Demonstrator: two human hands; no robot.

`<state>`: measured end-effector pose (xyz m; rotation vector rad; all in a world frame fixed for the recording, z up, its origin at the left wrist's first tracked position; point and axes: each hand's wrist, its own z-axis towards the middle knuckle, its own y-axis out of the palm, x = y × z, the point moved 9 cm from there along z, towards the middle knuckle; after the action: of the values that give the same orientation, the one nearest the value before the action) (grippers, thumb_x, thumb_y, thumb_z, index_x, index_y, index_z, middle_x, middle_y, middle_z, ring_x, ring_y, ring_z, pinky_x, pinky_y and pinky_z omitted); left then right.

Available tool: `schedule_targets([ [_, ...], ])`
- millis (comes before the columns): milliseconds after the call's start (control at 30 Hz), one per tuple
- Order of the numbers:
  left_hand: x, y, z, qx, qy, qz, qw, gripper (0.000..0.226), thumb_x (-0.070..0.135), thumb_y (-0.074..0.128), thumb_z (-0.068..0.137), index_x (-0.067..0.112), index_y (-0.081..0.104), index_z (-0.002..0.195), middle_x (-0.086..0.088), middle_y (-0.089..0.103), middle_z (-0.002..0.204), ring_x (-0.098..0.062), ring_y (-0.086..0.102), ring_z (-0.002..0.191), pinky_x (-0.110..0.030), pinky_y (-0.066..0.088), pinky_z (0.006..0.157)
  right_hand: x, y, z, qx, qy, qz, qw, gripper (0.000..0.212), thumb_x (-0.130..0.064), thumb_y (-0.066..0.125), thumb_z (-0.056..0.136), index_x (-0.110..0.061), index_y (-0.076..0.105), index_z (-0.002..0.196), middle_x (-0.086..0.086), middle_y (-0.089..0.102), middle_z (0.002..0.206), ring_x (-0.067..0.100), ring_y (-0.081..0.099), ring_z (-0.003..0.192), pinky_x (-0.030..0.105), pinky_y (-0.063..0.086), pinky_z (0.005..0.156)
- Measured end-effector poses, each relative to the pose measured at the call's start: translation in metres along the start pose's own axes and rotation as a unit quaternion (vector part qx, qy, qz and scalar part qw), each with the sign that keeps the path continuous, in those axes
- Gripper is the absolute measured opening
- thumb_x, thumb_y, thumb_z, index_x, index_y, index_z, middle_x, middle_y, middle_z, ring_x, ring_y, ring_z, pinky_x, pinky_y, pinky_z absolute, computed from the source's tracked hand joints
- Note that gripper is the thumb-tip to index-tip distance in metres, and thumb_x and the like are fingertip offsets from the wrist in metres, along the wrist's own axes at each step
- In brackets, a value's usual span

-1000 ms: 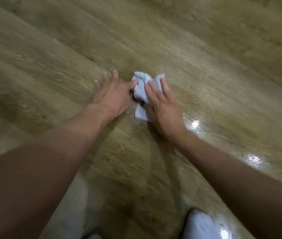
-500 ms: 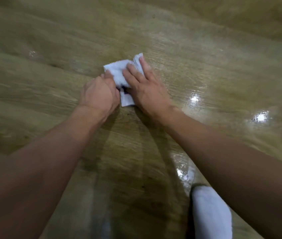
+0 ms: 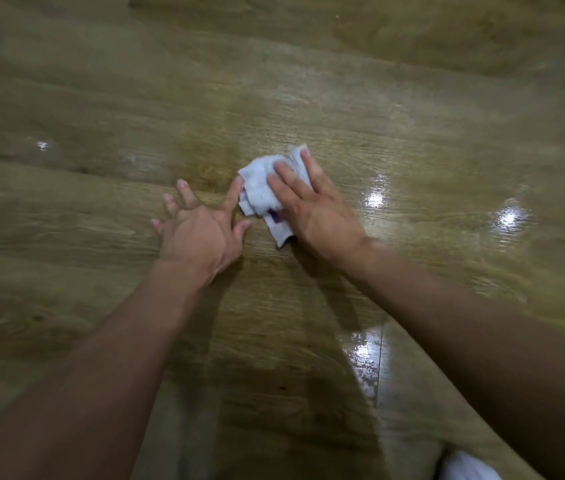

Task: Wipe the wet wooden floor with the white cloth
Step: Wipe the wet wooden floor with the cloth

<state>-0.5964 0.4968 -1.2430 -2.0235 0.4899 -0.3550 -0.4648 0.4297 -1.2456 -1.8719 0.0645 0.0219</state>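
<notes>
Records a change at the left hand [image 3: 201, 233]: curled tight against the edge of the white cloth [image 3: 258, 190] half a second ago, now opened out, fingers [image 3: 187, 195] apart and straight on the wooden floor [image 3: 412, 98], only the index tip touching the cloth's left edge. Finds the right hand [image 3: 315, 211] as before, laid flat on top of the cloth, fingers straight and slightly apart, pressing rather than gripping. Places the cloth on the floor under the right palm, just beside the left hand, crumpled into a loose wad, a small purple mark [image 3: 273, 215] showing on it. Judges from this a wiping stroke under the right hand alone, the left serving as a prop, not a re-bunching of the cloth. Notes bright wet glints [image 3: 374, 199] to the right of the cloth and another shining patch nearer the person, so counts the job unfinished. Reads the cloth's long axis as running near to far, roughly along the right hand: one corner past the fingertips pointing away and slightly right, the other a tail at the heel of the palm pointing back toward the person.
</notes>
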Motion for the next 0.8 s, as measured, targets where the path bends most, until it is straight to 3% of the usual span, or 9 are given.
schedule_targets([
  [167, -0.001, -0.007, 0.004, 0.012, -0.001, 0.029, 1.000, 0.062, 0.066, 0.036, 0.089, 0.052, 0.011, 0.144, -0.036, 0.007, 0.151, -0.058, 0.022, 0.132, -0.063, 0.030, 0.104, 0.007, -0.017, 0.042, 0.019, -0.023, -0.034, 0.999, 0.055, -0.035, 0.020, 0.104, -0.014, 0.006, 0.153, 0.002, 0.000, 0.162, 0.037, -0.011, 0.147, 0.049, 0.005, 0.119],
  [333, -0.002, -0.002, 0.013, -0.009, 0.017, 0.061, 0.998, 0.070, 0.068, 0.033, 0.088, 0.050, -0.002, 0.146, -0.038, 0.012, 0.150, -0.056, 0.019, 0.136, -0.059, 0.029, 0.108, 0.003, -0.006, -0.051, 0.121, 0.017, 0.079, 0.989, 0.047, -0.020, 0.035, 0.101, -0.006, 0.037, 0.145, 0.010, 0.029, 0.156, 0.042, 0.003, 0.147, 0.050, 0.021, 0.117],
  [467, 0.007, -0.011, 0.017, -0.010, 0.066, 0.089, 0.994, 0.074, 0.063, 0.039, 0.090, 0.037, 0.006, 0.150, -0.022, 0.041, 0.144, -0.049, 0.027, 0.136, -0.054, 0.032, 0.108, -0.013, 0.007, -0.107, 0.121, -0.075, 0.073, 0.987, 0.046, -0.019, 0.039, 0.098, -0.006, 0.044, 0.142, 0.011, 0.038, 0.152, 0.043, 0.018, 0.144, 0.055, 0.033, 0.111],
  [567, 0.028, -0.031, 0.015, -0.003, 0.126, 0.111, 0.986, 0.083, 0.065, 0.053, 0.083, 0.020, 0.027, 0.148, -0.017, 0.050, 0.136, -0.038, 0.047, 0.124, -0.041, 0.040, 0.098, -0.006, -0.003, -0.064, 0.095, -0.139, -0.039, 0.985, 0.045, -0.013, 0.045, 0.098, 0.001, 0.042, 0.141, 0.016, 0.038, 0.150, 0.041, 0.025, 0.142, 0.055, 0.022, 0.116],
  [633, 0.039, -0.035, 0.011, -0.033, 0.121, 0.128, 0.984, 0.095, 0.068, 0.067, 0.070, 0.011, 0.040, 0.141, -0.016, 0.054, 0.133, -0.035, 0.052, 0.119, -0.038, 0.043, 0.093, 0.018, -0.011, -0.014, 0.054, -0.077, -0.057, 0.994, 0.050, -0.025, 0.032, 0.103, -0.005, 0.026, 0.149, 0.011, 0.022, 0.159, 0.037, 0.011, 0.147, 0.053, 0.007, 0.120],
  [700, 0.052, -0.033, 0.006, -0.071, 0.109, 0.148, 0.981, 0.097, 0.067, 0.075, 0.062, 0.005, 0.047, 0.132, -0.017, 0.055, 0.131, -0.035, 0.052, 0.119, -0.040, 0.044, 0.095, 0.035, -0.015, 0.012, 0.030, 0.014, -0.013, 0.999, 0.054, -0.036, 0.025, 0.102, -0.015, 0.019, 0.152, 0.002, 0.010, 0.162, 0.032, -0.002, 0.149, 0.050, 0.007, 0.120],
  [800, 0.062, -0.029, -0.004, -0.116, 0.101, 0.206, 0.966, 0.106, 0.064, 0.078, 0.060, 0.003, 0.041, 0.138, -0.021, 0.040, 0.145, -0.039, 0.041, 0.131, -0.046, 0.037, 0.108, 0.020, -0.016, -0.015, 0.111, 0.077, 0.068, 0.988, 0.051, -0.024, 0.033, 0.101, -0.014, 0.026, 0.150, 0.003, 0.016, 0.161, 0.034, -0.004, 0.148, 0.047, 0.007, 0.120],
])
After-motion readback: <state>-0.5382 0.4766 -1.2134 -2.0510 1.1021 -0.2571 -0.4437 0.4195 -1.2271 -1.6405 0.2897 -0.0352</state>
